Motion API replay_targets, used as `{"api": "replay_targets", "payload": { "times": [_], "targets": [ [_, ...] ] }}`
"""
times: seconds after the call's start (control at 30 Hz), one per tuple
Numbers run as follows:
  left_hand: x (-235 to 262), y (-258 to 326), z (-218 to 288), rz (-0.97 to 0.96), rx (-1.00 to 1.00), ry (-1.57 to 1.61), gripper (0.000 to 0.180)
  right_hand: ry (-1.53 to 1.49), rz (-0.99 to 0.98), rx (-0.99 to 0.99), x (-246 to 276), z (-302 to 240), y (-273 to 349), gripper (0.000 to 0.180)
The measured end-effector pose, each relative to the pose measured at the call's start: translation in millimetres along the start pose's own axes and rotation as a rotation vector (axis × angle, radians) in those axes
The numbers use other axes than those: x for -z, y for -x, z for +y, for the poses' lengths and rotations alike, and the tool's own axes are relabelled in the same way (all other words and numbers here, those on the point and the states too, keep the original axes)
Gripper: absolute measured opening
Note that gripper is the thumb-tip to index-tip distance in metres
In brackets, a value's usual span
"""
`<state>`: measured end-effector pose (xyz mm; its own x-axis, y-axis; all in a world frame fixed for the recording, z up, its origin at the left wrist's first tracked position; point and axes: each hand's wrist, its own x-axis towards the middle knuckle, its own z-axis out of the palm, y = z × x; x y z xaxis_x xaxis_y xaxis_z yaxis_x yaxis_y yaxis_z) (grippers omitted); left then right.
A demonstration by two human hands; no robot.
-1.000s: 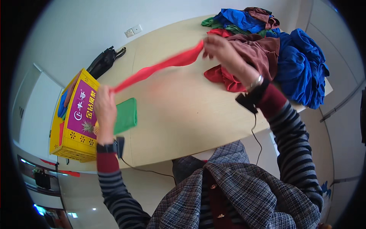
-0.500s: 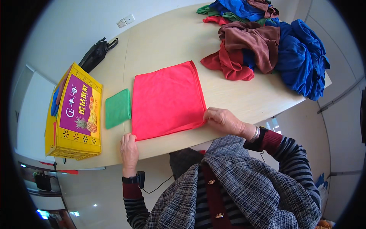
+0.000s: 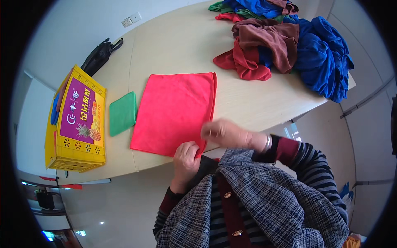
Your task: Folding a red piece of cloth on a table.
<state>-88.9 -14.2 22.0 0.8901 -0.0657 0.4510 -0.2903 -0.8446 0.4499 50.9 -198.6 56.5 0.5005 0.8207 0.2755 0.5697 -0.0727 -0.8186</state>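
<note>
A red cloth (image 3: 175, 111), folded into a square, lies flat on the table in front of me. My left hand (image 3: 187, 155) is closed on its near right corner, with the fingers pinching the edge. Just right of that corner, my right hand (image 3: 223, 133) hovers at the cloth's right edge, its fingers smeared by motion. Whether it grips anything does not show. To the left of the red cloth lies a smaller folded green cloth (image 3: 123, 114).
A yellow box (image 3: 80, 124) with cloths inside stands at the table's left. Behind it rests a black umbrella-like item (image 3: 99, 56). Crumpled blue (image 3: 322, 60), brown (image 3: 271, 41) and red (image 3: 244, 62) cloths are heaped at the far right of the table (image 3: 173, 45).
My left hand has moved right, from the red cloth's near left corner to its near right corner. My right hand has shifted slightly left. The cloth has turned a little.
</note>
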Motion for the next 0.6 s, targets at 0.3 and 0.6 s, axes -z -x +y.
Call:
{"api": "replay_targets", "payload": {
  "times": [0.3, 0.6],
  "targets": [
    [10, 24, 5, 0.041, -0.16, -0.077, 0.029, 0.685, 0.455, -0.282, 96, 131, -86, 0.02],
    [12, 31, 6, 0.031, -0.122, -0.107, 0.03, 0.555, 0.173, -0.522, 92, 126, -113, 0.024]
  ]
}}
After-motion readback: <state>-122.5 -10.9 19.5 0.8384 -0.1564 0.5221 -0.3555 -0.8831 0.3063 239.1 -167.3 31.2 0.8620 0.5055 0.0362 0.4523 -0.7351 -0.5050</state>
